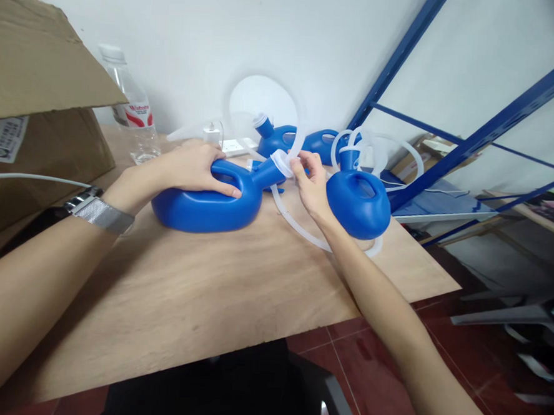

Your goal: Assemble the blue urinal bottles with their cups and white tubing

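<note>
At the left of the pale wood-grained counter (216, 285), a clear plastic bottle (144, 146) carries a red-and-white label (139, 116) with blurred lettering; beside it, a brown cardboard box (46, 62) bears a white printed sticker (4, 139), its text too small to read. Behind is a white wall (174, 38), to the right a blue metal rack (393, 64), below a dark red tiled floor (352, 362). On the counter lies a smooth blue plastic jug (201, 212), rounded, with a slanted neck. The person's left hand (197, 168) has its grip clamped on the jug's handle; the right hand's (312, 183) grip pinches the white plastic cap (282, 163) at the neck, where a translucent hose (302, 115) arches up.
</note>
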`<control>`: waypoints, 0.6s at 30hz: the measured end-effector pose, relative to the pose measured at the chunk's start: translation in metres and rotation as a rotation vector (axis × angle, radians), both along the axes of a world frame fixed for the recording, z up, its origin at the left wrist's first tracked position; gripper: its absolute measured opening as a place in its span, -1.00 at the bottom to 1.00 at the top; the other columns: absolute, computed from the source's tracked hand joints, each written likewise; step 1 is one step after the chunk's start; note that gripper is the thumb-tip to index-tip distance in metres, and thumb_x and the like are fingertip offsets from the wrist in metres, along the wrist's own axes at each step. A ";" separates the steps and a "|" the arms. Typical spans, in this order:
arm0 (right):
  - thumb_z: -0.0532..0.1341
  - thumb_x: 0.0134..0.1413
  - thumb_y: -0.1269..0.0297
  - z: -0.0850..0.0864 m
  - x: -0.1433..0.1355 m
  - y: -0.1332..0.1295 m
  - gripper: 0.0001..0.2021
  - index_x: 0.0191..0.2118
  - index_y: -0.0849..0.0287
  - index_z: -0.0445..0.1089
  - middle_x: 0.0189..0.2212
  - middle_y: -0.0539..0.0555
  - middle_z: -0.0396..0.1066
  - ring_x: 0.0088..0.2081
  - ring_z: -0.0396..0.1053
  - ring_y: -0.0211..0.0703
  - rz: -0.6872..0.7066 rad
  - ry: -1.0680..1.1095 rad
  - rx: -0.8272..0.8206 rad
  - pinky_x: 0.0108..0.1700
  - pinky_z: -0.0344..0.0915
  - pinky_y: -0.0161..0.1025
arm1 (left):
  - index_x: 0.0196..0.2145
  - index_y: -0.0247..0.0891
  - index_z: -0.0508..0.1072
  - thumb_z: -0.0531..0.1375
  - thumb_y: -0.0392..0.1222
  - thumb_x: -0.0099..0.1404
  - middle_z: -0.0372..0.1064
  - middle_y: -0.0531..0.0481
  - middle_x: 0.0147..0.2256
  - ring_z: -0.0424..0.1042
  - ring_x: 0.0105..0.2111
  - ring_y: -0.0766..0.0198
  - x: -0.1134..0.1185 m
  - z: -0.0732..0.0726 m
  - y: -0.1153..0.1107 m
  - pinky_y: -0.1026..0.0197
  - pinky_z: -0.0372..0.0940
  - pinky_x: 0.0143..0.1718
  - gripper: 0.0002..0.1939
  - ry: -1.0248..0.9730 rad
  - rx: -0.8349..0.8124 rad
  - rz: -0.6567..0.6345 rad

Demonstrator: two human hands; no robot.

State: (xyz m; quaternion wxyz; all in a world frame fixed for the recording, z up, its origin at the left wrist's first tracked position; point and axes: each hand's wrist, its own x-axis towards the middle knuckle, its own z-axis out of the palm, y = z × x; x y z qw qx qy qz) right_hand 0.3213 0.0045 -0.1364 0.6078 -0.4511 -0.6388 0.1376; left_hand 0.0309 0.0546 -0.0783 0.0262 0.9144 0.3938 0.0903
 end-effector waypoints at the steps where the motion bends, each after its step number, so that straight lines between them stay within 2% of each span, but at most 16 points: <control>1: 0.32 0.20 -0.41 0.002 -0.002 -0.003 -0.44 -0.15 0.04 0.62 -0.27 0.04 0.42 -0.23 0.39 -0.10 -0.027 -0.025 0.005 -0.12 0.44 -0.15 | -0.13 -0.22 0.64 0.17 0.70 0.05 0.58 -0.24 -0.15 0.52 -0.15 -0.15 0.000 0.000 0.000 0.00 0.31 -0.12 -0.10 0.001 0.004 0.001; 4: 0.22 0.35 -0.36 0.012 -0.005 -0.012 -0.45 -0.16 0.07 0.61 -0.50 -0.04 0.31 -0.42 0.30 -0.16 -0.014 -0.111 -0.058 -0.25 0.35 -0.17 | -0.14 -0.24 0.65 0.16 0.69 0.08 0.57 -0.24 -0.16 0.51 -0.15 -0.13 0.000 0.002 -0.002 0.00 0.31 -0.12 -0.10 0.010 -0.009 0.003; 6: 0.17 0.40 -0.36 0.018 -0.004 -0.014 -0.43 -0.11 0.08 0.61 -0.54 -0.05 0.30 -0.45 0.30 -0.16 0.027 -0.176 -0.105 -0.28 0.32 -0.18 | -0.12 -0.25 0.66 0.16 0.69 0.09 0.57 -0.26 -0.15 0.50 -0.15 -0.13 0.000 0.003 -0.003 -0.01 0.31 -0.11 -0.08 0.012 -0.013 -0.007; 11: 0.03 0.43 -0.42 0.033 0.004 -0.012 -0.33 -0.18 0.08 0.58 -0.43 0.02 0.43 -0.36 0.38 -0.12 0.073 -0.292 -0.234 -0.25 0.36 -0.19 | -0.09 -0.25 0.65 0.13 0.68 0.08 0.56 -0.26 -0.11 0.51 -0.10 -0.18 0.001 0.002 -0.002 -0.02 0.32 -0.05 -0.07 0.022 0.022 -0.003; 14: -0.04 0.41 -0.48 0.043 0.003 -0.012 -0.30 -0.04 0.01 0.56 -0.34 0.04 0.50 -0.27 0.45 -0.03 0.062 -0.337 -0.345 -0.13 0.43 -0.10 | -0.09 -0.24 0.65 0.15 0.67 0.06 0.57 -0.25 -0.11 0.52 -0.08 -0.19 0.001 0.001 -0.002 0.00 0.31 -0.05 -0.08 0.016 0.009 0.004; 16: 0.04 0.36 -0.49 0.051 -0.003 -0.014 -0.35 0.03 -0.03 0.52 -0.28 0.04 0.54 -0.20 0.50 0.05 0.037 -0.392 -0.403 -0.04 0.44 -0.01 | -0.06 -0.22 0.65 0.16 0.66 0.06 0.57 -0.24 -0.09 0.51 -0.06 -0.18 0.001 0.000 -0.001 0.01 0.31 -0.04 -0.08 0.008 0.004 0.004; 18: 0.18 0.31 -0.44 0.058 -0.009 -0.015 -0.42 0.02 -0.01 0.50 -0.24 0.06 0.56 -0.16 0.52 0.12 -0.007 -0.447 -0.413 0.01 0.43 0.05 | -0.04 -0.19 0.66 0.16 0.67 0.06 0.58 -0.23 -0.09 0.51 -0.06 -0.18 0.000 0.000 -0.001 0.02 0.31 -0.03 -0.08 0.007 0.002 0.012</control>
